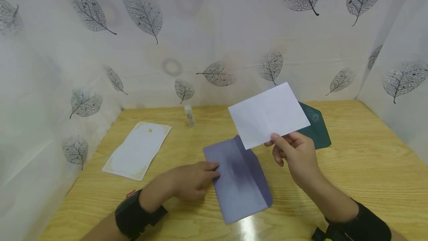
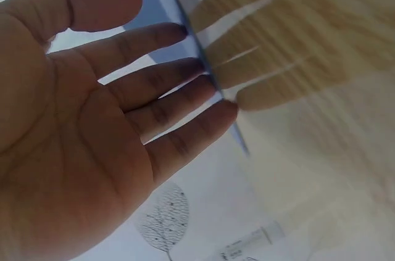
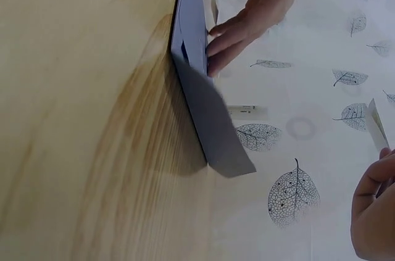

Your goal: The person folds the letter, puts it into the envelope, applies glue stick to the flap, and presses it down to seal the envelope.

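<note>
A purple envelope (image 1: 234, 183) lies on the table with its flap (image 3: 216, 125) lifted along the right side. Reaching in from the left, my left hand (image 1: 190, 181) rests its fingertips on the envelope's left edge; its fingers look straight in the left wrist view. A blank white card (image 1: 269, 114) is held up above the table, partly over the envelope's far right corner. My right hand (image 1: 297, 157) pinches this card by its lower edge between thumb and fingers. The right wrist view catches only the card's thin edge.
A white sheet (image 1: 138, 150) with gold corner patterns lies at the left. Behind, near the leaf-printed curtain (image 1: 214, 29), stands a small white tube (image 1: 189, 115). A dark green envelope (image 1: 317, 129) lies at the right, partly behind the card. A small red item (image 1: 130, 193) shows beside the left wrist.
</note>
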